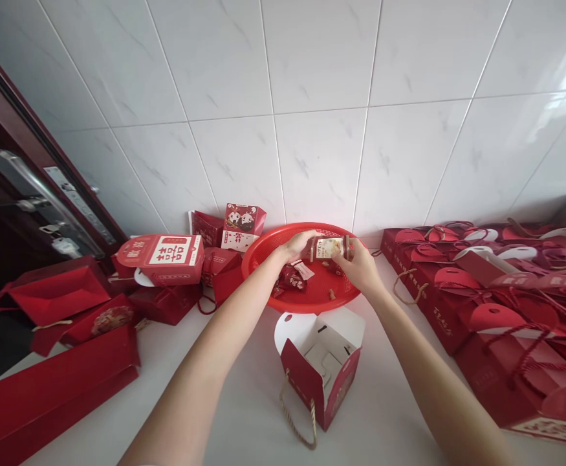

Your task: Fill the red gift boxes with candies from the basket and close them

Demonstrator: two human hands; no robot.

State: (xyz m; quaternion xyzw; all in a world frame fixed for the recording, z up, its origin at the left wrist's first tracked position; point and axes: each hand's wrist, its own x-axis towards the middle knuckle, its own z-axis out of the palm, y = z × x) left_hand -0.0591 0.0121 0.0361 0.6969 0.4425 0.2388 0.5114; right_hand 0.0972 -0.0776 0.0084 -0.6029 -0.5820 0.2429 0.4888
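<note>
Both of my hands reach over a red plastic basket (258,249) by the wall. Between them is a small brown snack packet (328,248) with a pale label. My right hand (360,262) grips its right end, thumb on the front. At the packet's left end, my left hand (302,244) has its fingers closed, partly hidden by the packet. Dark red wrapped pieces (292,278) and a few small brown bits lie in the basket. Nearer me stands an open red gift box (306,369), white inside, with a rope handle hanging down its front.
Rows of red gift boxes (457,310) with cord handles fill the right side. More red boxes (166,259) are heaped on the left, with a long red box (54,395) in front. A door with a metal handle (40,188) stands at far left.
</note>
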